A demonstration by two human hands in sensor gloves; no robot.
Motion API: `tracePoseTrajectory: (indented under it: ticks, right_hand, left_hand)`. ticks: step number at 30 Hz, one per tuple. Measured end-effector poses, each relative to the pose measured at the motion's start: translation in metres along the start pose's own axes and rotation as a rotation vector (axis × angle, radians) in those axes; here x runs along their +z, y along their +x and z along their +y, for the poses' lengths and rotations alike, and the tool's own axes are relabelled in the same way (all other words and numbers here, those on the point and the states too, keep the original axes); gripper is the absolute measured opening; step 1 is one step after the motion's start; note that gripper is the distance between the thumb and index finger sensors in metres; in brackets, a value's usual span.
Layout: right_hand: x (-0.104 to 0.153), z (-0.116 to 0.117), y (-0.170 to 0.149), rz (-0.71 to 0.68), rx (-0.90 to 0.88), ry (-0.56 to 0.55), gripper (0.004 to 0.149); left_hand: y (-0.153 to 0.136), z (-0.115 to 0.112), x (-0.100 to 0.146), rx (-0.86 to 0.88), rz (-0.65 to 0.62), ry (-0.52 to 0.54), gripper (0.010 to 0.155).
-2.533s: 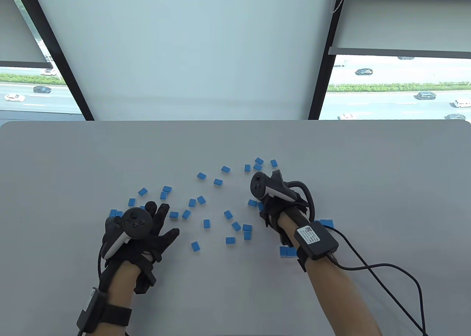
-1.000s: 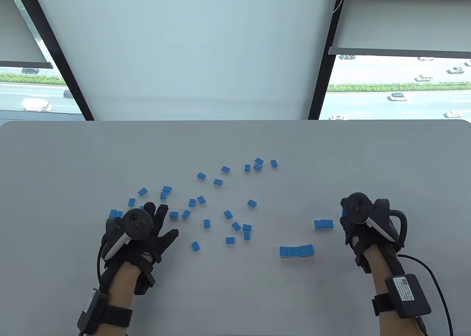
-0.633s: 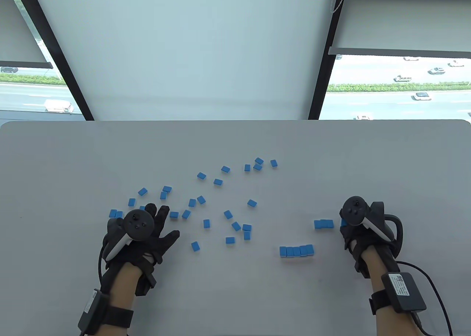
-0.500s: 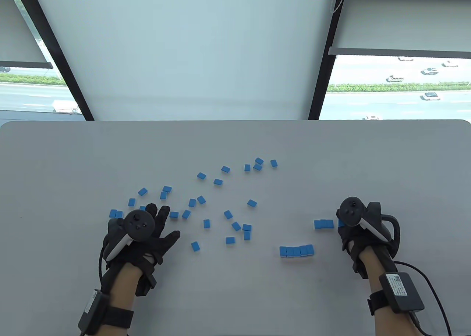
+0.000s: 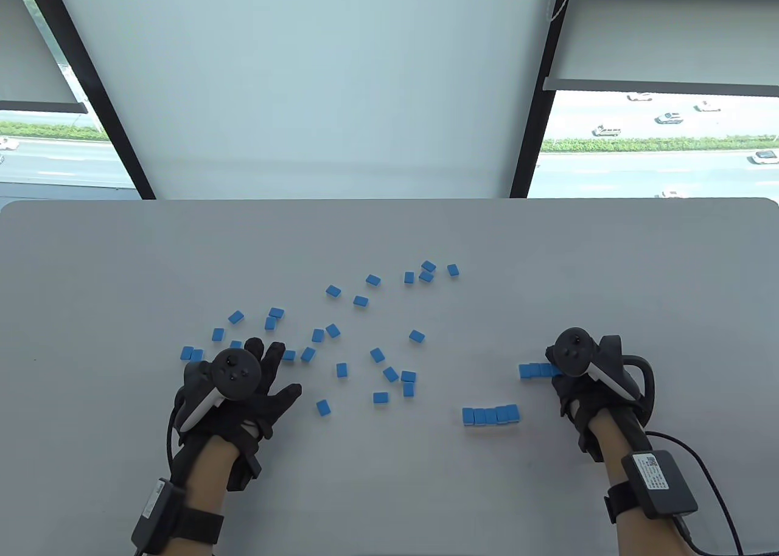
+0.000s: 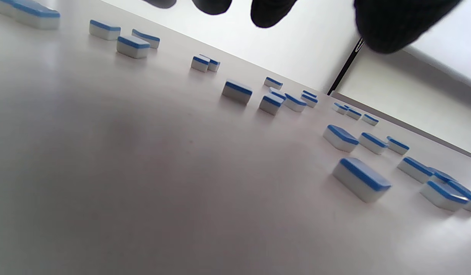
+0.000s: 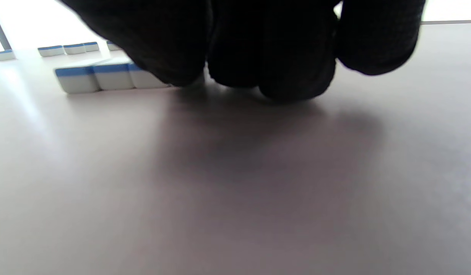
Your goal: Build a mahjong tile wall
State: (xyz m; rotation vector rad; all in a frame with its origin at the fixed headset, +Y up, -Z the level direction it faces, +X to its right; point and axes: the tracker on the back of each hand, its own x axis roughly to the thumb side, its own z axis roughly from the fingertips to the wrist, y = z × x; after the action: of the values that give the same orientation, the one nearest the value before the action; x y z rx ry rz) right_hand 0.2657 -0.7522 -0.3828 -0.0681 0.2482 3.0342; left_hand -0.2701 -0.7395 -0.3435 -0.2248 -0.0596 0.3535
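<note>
Blue-backed white mahjong tiles (image 5: pixel 377 355) lie scattered face down over the middle of the grey table (image 5: pixel 389 239). A row of several tiles (image 5: pixel 490 415) stands at the front right, and a shorter row (image 5: pixel 534 370) lies behind it. My right hand (image 5: pixel 575 389) sits at the short row's right end. In the right wrist view its curled fingers (image 7: pixel 281 57) reach down to the table and cover the end of that row (image 7: pixel 105 76), gripping the end tile. My left hand (image 5: pixel 268 373) lies flat with fingers spread among the loose tiles (image 6: pixel 359 183), holding nothing.
A black cable (image 5: pixel 700 458) trails from my right wrist across the table's front right. The table's far edge meets a window wall with a black post (image 5: pixel 535 124). Bare tabletop lies to the far left, far right and front centre.
My right hand left the loose tiles in the middle, carried a tile to the right, then slid left until the tile met the short row's end. My left hand shifted slightly right.
</note>
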Motion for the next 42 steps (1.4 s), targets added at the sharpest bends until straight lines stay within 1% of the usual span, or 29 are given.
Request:
tracePoseTrajectory:
  ticks: [2, 5, 7, 9, 12, 15, 19, 22, 25, 27, 32, 36, 37, 42]
  right_hand:
    - [0.003, -0.007, 0.002, 0.006, 0.020, -0.029, 0.059]
    - [0.013, -0.026, 0.010, -0.006, -0.006, -0.099, 0.061]
    - [0.016, -0.035, 0.017, -0.018, -0.033, -0.116, 0.061]
    - [0.016, -0.045, 0.031, -0.055, -0.055, -0.129, 0.062]
    - [0.011, -0.060, 0.064, -0.129, -0.024, -0.138, 0.062]
    - [0.002, -0.071, 0.100, -0.205, 0.011, -0.157, 0.058]
    - [-0.013, -0.078, 0.149, -0.290, 0.084, -0.143, 0.058]
    - [-0.027, -0.074, 0.177, -0.327, 0.095, -0.077, 0.058]
    - [-0.043, -0.063, 0.199, -0.358, 0.123, -0.024, 0.059]
    - [-0.055, -0.051, 0.211, -0.360, 0.176, 0.021, 0.060]
    - [-0.079, -0.023, 0.219, -0.331, 0.199, 0.154, 0.067]
    - [-0.087, -0.006, 0.221, -0.332, 0.210, 0.223, 0.070]
    - [-0.087, -0.003, 0.222, -0.338, 0.203, 0.235, 0.069]
    - [-0.084, 0.001, 0.225, -0.357, 0.193, 0.213, 0.063]
  left_hand:
    - [0.000, 0.000, 0.000, -0.001, 0.001, 0.000, 0.083]
    - [0.000, 0.001, 0.001, 0.000, 0.001, 0.006, 0.083]
    - [0.000, 0.002, 0.001, 0.005, 0.002, 0.012, 0.083]
    - [-0.001, 0.003, 0.001, 0.007, 0.003, 0.015, 0.083]
    - [-0.002, 0.003, 0.001, 0.013, 0.005, 0.021, 0.083]
    - [-0.002, 0.004, 0.001, 0.018, 0.007, 0.021, 0.083]
    - [-0.002, 0.003, 0.001, 0.020, 0.003, 0.017, 0.083]
    - [-0.001, 0.003, 0.000, 0.015, -0.002, 0.009, 0.083]
    - [-0.001, 0.003, -0.001, 0.013, -0.005, 0.008, 0.083]
    - [-0.002, 0.004, -0.001, 0.019, -0.006, 0.008, 0.083]
    - [-0.004, 0.004, -0.001, 0.025, 0.004, 0.000, 0.083]
    - [-0.003, 0.004, -0.002, 0.021, 0.004, -0.005, 0.083]
    - [-0.003, 0.004, -0.002, 0.021, 0.003, -0.003, 0.083]
    - [-0.003, 0.004, -0.002, 0.022, 0.002, 0.000, 0.083]
